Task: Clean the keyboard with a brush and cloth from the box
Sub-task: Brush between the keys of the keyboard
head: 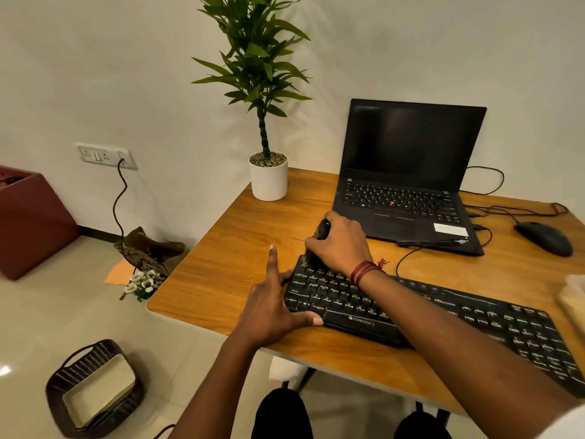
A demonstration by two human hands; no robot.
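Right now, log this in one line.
step: brush on top-left keys | right hand: grips brush | left hand: presses Zebronics keyboard at left end

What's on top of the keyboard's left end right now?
The right hand grips a dark brush, bristles on the keyboard's top-left keys; its forearm crosses the middle keys. The left hand rests against the left edge. Keys beneath them are hidden.
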